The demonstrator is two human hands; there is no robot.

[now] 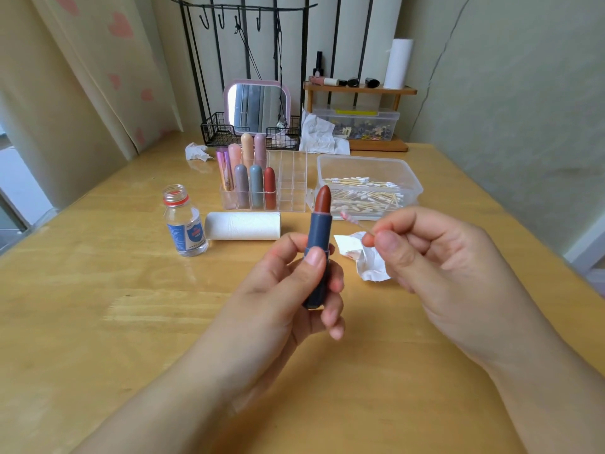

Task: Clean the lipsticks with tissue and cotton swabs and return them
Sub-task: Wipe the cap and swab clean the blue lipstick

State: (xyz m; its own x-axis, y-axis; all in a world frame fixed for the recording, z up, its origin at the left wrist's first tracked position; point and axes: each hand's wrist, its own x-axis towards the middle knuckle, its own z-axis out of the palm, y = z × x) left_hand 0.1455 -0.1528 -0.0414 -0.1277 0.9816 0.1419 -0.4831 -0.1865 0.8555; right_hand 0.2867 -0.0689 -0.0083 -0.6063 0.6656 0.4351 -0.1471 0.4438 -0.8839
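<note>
**Inspector A:** Status of the hands?

**Inspector B:** The left hand (296, 280) grips an open lipstick (319, 244) upright, thumb on the front of its dark blue case and fingers curled behind; the brown-red bullet is extended above the case. The right hand (435, 257) pinches a cotton swab (355, 221) between thumb and forefinger. The swab's tip is stained pink and points at the lipstick, just beside its case; contact cannot be confirmed. The two hands are held near each other above the middle of the table (98, 322).

**Inspector A:** Materials on the surface?

**Inspector B:** A crumpled tissue (366, 257) with reddish marks lies under the right hand. A tissue roll (244, 226) lies on its side beyond the left hand, with an uncapped clear bottle (185, 224) standing to its left. Behind the roll stands a clear organizer (265, 188), its left compartments holding seven capped lipsticks (256, 185). To its right sits a clear tub of cotton swabs (368, 188).

**Inspector A:** Far edge?

**Inspector B:** A pink-framed mirror (257, 106) stands in a black wire rack (222, 129), more crumpled tissues (319, 136) lie beside it, and a wooden shelf (360, 90) carries small cosmetics over a lidded box.
</note>
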